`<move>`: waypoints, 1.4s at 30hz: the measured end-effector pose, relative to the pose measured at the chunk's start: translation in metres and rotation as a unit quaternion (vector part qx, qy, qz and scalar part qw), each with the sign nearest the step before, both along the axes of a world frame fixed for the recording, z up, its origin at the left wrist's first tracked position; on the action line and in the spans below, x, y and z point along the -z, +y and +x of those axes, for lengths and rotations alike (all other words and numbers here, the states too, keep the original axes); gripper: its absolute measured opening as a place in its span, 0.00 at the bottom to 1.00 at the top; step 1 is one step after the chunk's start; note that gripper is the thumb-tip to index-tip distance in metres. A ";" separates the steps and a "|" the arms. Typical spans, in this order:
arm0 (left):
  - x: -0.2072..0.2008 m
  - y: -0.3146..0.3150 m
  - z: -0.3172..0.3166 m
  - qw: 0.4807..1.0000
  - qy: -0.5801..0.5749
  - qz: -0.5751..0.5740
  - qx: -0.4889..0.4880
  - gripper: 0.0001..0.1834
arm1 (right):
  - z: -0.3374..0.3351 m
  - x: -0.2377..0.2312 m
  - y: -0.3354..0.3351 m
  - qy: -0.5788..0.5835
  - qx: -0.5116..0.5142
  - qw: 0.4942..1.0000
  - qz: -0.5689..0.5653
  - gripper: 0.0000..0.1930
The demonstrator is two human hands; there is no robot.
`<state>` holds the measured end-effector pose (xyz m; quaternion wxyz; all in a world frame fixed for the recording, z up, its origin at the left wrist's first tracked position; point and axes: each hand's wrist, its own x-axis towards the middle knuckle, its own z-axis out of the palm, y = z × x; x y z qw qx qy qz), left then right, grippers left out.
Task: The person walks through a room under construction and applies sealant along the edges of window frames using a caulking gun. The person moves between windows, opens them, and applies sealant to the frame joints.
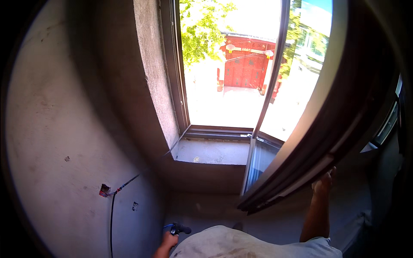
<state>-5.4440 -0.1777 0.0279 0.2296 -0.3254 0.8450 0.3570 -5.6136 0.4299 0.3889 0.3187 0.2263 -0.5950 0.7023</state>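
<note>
Left hand: fingers curled round black tool, blue cord just beside them. Right hand: fingers raised at lower edge of long dark frame; cannot tell whether gripping. Frame slants down leftward from right fingers. Left of left fingers, black cable hangs by wall hole. Ahead, between hands: pale sill. Farthest beyond fingers, outside: red gate.

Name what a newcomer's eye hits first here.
The red gate in glaring daylight beyond the window, top centre. Next, the long dark frame piece slanting across the right side, the right hand at its lower edge. Bottom left of centre, the left hand holds a black tool.
</note>
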 end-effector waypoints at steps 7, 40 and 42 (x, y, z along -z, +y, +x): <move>-0.062 0.056 -0.049 0.992 0.068 -0.046 0.100 0.21 | 0.043 0.046 0.177 -0.110 0.370 0.922 0.008 0.28; -0.263 0.245 -0.136 0.970 0.087 0.092 0.208 0.10 | -0.042 0.140 0.194 -0.292 0.293 0.910 0.020 0.11; -0.284 0.243 -0.137 0.960 0.126 0.144 0.204 0.07 | -0.028 0.215 0.181 -0.397 0.097 0.890 0.203 0.14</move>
